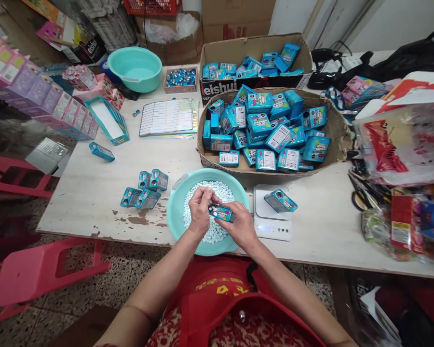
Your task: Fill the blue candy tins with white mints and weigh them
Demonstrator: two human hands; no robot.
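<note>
Here my right fingers (238, 210) gripped a blue box (222, 213), left fingers (201, 197) perhaps pinching its end; I judged it unfinished, pellets (215, 233) remaining.

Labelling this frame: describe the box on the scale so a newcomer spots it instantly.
On the white table, find the turquoise basin of small white pieces. Right of it sits a white scale. A small blue box rests on it, the only one there.

The head-worn camera faced forward and downward from above the apron (195, 315), framing the hands (199, 209) and counter (321, 217) at close range.
</note>
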